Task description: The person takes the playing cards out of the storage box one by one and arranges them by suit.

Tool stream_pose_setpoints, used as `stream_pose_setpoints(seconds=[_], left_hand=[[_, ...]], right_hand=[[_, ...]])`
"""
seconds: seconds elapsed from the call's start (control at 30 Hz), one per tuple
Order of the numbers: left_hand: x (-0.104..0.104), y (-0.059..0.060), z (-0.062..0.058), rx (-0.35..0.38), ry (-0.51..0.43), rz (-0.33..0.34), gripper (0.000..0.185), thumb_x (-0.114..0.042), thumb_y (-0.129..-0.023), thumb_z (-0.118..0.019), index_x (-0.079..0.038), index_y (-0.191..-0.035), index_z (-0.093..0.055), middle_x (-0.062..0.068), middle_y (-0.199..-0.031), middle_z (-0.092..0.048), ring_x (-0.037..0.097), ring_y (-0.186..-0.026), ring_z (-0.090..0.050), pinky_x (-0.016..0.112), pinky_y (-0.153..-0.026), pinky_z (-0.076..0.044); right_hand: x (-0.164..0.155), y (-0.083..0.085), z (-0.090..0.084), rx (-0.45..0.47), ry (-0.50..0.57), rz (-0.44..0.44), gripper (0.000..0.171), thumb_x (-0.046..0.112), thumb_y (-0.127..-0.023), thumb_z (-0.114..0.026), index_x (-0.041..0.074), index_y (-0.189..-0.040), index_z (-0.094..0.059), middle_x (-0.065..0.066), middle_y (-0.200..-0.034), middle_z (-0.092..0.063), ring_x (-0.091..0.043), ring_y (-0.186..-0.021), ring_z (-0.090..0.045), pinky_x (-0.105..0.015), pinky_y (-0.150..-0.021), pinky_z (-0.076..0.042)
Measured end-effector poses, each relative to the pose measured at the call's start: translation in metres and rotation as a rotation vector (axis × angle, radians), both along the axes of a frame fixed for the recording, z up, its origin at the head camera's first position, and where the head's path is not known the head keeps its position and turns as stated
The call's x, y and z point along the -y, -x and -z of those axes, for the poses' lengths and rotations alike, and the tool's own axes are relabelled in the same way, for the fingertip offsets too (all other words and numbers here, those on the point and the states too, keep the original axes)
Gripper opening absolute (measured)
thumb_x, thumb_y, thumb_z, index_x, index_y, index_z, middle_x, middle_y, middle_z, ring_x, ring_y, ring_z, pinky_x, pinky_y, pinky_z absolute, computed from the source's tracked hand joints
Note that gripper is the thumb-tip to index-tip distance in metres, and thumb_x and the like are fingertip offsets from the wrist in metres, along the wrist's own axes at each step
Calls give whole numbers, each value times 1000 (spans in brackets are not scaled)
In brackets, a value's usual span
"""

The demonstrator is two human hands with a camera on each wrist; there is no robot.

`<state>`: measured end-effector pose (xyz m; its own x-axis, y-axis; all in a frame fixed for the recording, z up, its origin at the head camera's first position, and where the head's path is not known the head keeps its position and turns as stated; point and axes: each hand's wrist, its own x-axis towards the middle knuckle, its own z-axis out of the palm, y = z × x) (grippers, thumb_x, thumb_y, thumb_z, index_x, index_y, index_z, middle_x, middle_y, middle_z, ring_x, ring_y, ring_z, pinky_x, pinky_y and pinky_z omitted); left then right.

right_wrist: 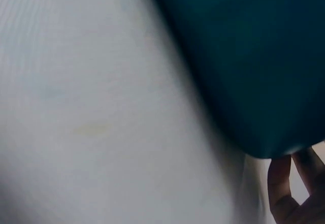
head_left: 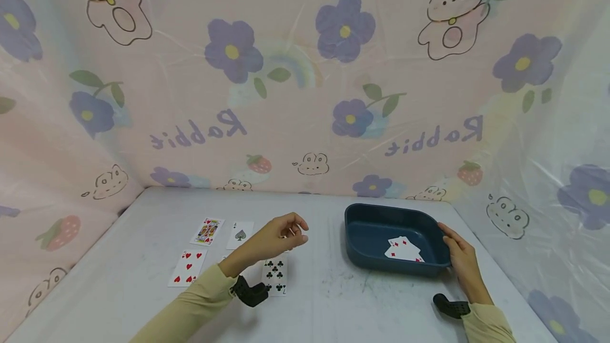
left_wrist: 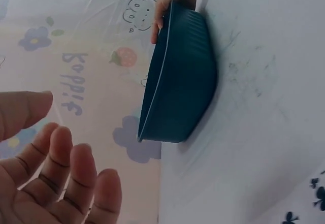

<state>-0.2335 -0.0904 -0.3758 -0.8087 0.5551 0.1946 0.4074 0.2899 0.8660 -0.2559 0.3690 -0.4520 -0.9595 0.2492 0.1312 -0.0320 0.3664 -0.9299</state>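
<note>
Dark blue ribbed plastic tray [head_left: 367,234]: on white surface [head_left: 329,300], light, rigid, likely slippery; best held at rim. Right hand [head_left: 459,258] grip clamped on right rim. Left hand [head_left: 281,237] loosely curled, empty, above face-up playing cards [head_left: 275,274].

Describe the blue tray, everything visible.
The blue tray is a dark teal, plastic-looking basin with rounded corners and faintly ribbed outer walls. It sits upright on the white table, right of the laid-out cards. A few red-suit cards lie face up inside. The right hand holds its right rim; the left hand is clear of it.
</note>
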Motion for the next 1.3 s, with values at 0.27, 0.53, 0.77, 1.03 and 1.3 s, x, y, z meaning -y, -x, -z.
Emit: stream_pose_setpoints(seconds=[0.27,0.53,0.77,1.03,1.3], left_hand=[[-30,13,-19,-141,23,77,17,-20,-95,-64,-12,-110,-60,-1,-90,-57,15,-81,-58,32,-74,-49],[-61,27,-28,-249,71,145,18,-18,-95,-65,-11,-110,-59,-1,-87,-54,11,-78,-55,28,-70,-47],[-86,41,-29,-389,152,230,20,-15,-95,-64,-9,-112,-57,-2,-101,-57,13,-90,-57,27,-78,-48],[-118,48,-36,-489,252,236,26,-15,-94,-66,-6,-116,-56,3,-106,-53,13,-93,-50,26,-84,-46],[-151,49,-47,-587,400,226,28,-20,-94,-66,-10,-119,-58,1,-109,-54,11,-100,-53,18,-85,-41]], right_hand=[[1,-1,-1,-7,-7,2,49,26,-107,-27,3,-150,-33,-18,-154,-26,-33,-142,-20,-52,-111,-18],[1,-1,-3,-4,1,3,49,25,-107,-28,3,-150,-33,-17,-154,-26,-33,-142,-20,-52,-111,-19],[0,0,-2,-7,-8,0,48,25,-107,-28,3,-150,-33,-17,-154,-26,-33,-142,-20,-52,-111,-18],[-1,1,-1,-19,-13,12,49,25,-106,-29,2,-149,-35,-17,-154,-27,-32,-142,-20,-51,-112,-17],[-1,1,-1,-7,-5,2,49,26,-106,-29,4,-149,-34,-16,-155,-26,-33,-142,-19,-52,-111,-17]])
